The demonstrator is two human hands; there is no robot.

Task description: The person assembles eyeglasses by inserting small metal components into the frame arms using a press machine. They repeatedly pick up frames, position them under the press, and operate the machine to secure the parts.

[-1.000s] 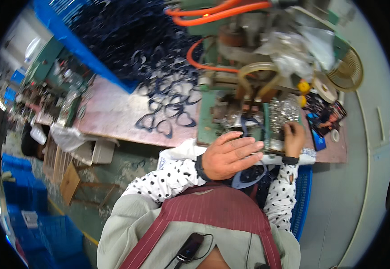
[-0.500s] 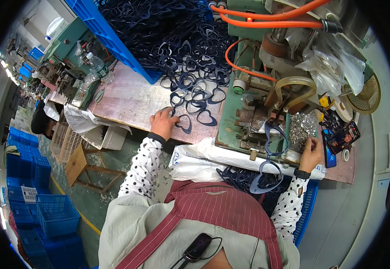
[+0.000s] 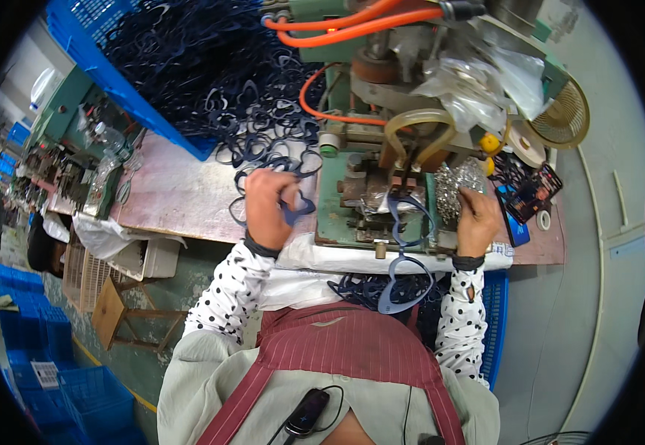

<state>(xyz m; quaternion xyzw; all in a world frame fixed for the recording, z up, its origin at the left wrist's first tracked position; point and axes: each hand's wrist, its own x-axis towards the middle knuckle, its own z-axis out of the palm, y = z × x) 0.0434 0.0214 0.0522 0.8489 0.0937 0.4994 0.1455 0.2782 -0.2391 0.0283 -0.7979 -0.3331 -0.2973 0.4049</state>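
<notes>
My left hand is closed and slightly smeared by motion, above the table just left of the machine. From its fingers a dark blue heart-shaped ring juts toward the machine. My right hand has thumb and fingertips pinched together beside a pile of small shiny metal parts; whatever is in the pinch is too small to see. Between my hands is a green press machine. One blue heart-shaped ring is at its tooling, and a second heart-shaped ring hangs linked below it, over the front edge.
Dark heart-shaped rings are heaped by a tilted blue crate at the back. Orange hoses cross above. A phone and tape roll lie at right. A wooden stool stands at lower left.
My left hand has come up off the tabletop rings and toward the machine, with a heart-shaped ring in its fingers. My right hand stays by the metal parts. The view has swung right.
</notes>
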